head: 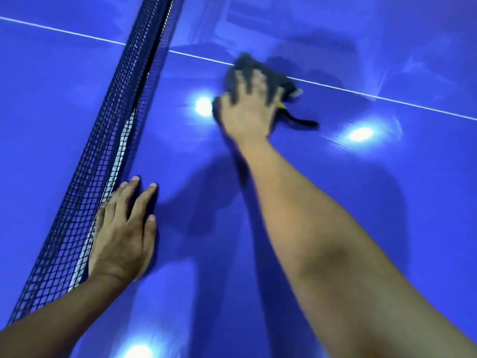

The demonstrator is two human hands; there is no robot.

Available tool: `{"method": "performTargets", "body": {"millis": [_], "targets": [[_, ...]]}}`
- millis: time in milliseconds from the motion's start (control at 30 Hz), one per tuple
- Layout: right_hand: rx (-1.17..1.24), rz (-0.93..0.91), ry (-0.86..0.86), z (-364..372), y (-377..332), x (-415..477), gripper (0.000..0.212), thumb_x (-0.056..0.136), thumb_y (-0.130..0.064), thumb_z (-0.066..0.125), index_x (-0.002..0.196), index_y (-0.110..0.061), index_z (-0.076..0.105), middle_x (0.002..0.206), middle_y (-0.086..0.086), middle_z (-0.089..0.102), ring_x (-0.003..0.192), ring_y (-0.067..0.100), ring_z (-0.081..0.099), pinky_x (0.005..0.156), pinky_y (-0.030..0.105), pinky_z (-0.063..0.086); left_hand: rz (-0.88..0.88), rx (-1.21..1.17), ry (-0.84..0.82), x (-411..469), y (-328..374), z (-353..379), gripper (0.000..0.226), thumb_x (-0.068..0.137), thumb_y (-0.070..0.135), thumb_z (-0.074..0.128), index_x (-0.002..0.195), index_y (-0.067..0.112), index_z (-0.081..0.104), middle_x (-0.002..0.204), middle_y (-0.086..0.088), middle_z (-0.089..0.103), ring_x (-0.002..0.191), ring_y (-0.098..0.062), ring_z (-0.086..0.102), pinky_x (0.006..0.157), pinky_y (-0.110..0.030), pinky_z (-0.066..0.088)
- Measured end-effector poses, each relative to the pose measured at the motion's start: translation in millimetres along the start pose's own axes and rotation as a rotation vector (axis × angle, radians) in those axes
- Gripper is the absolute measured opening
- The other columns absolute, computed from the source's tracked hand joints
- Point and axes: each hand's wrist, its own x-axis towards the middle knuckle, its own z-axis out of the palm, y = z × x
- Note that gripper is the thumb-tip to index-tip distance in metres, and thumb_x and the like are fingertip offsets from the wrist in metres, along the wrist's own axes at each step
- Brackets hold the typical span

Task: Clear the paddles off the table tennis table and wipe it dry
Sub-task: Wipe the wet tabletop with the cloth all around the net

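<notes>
The blue table tennis table (348, 197) fills the view. My right hand (249, 107) reaches far across it and presses a dark grey cloth (250, 65) flat on the surface, right on the white centre line (387, 98). The hand and cloth are motion-blurred; the fingers are spread and straight. A black strap and a yellow tag stick out from the cloth at the right. My left hand (124, 233) rests flat on the table beside the net (103, 156), its fingers straight and partly behind the mesh. No paddle is in view.
The black mesh net runs diagonally from the lower left to the top centre, with a white band along its edge. Ceiling lights reflect as bright spots (360, 133) on the glossy table. My arms cast shadows on the middle of the table.
</notes>
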Motion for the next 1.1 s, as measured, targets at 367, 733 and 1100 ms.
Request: {"method": "performTargets", "body": {"millis": [367, 733, 1100], "targets": [[0.050, -0.135, -0.084, 2, 10, -26, 0.063, 0.100, -0.057, 0.034, 0.160, -0.036, 0.031, 0.170, -0.001, 0.023, 0.156, 0.013, 0.016, 0.126, 0.054, -0.001, 0.044, 0.025, 0.021, 3, -12, 7, 0.058, 0.094, 0.037, 0.036, 0.150, 0.025, 0.039, 0.160, -0.005, 0.029, 0.143, -0.034, 0.032, 0.110, -0.052, 0.029], [0.062, 0.507, 0.019, -59, 287, -126, 0.062, 0.101, -0.053, 0.031, 0.160, -0.036, 0.026, 0.171, 0.000, 0.016, 0.158, 0.012, 0.007, 0.126, 0.055, -0.007, 0.070, 0.076, 0.066, 3, -7, 7, 0.057, 0.094, 0.038, 0.034, 0.148, 0.022, 0.042, 0.155, -0.012, 0.035, 0.138, -0.039, 0.036, 0.107, -0.060, 0.032], [0.024, -0.080, -0.067, -19, 61, -163, 0.059, 0.103, -0.055, 0.033, 0.160, -0.041, 0.026, 0.172, 0.001, 0.014, 0.158, 0.015, 0.008, 0.125, 0.057, -0.004, 0.179, -0.013, 0.164, -87, 12, 4, 0.052, 0.098, 0.027, 0.039, 0.144, 0.005, 0.046, 0.150, -0.018, 0.043, 0.139, -0.041, 0.039, 0.114, -0.055, 0.031]]}}
